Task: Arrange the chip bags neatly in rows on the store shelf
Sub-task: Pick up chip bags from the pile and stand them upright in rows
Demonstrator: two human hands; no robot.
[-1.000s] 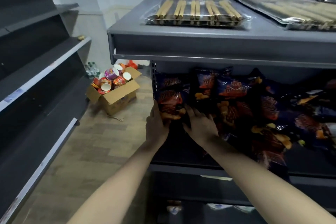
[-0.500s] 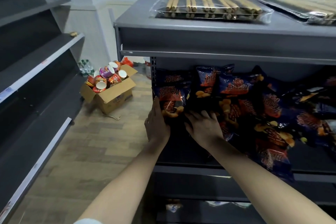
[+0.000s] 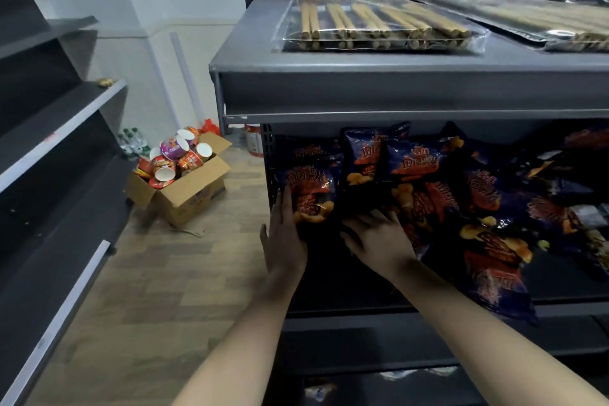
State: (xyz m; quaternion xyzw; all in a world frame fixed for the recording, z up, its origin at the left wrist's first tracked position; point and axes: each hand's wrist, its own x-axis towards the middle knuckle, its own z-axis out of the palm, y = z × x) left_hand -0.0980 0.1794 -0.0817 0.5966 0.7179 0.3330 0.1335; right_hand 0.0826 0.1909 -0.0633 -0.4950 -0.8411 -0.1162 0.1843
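Observation:
Dark blue and red chip bags fill the middle shelf. At its left end one chip bag stands upright, with another upright bag behind and to its right. Further right, several chip bags lie in a loose heap, and one bag hangs over the shelf's front edge. My left hand lies flat against the left side of the front upright bag, fingers straight. My right hand rests with fingers spread on the dark bags just right of it.
The shelf above carries clear packs of biscuit sticks. An open cardboard box full of noodle cups sits on the wooden floor to the left. Grey shelving lines the left side of the aisle. A lower shelf sits beneath.
My head has come a little closer and the view has shifted right. Both hands have stayed at the left-end bags, with the left hand sliding slightly up its side.

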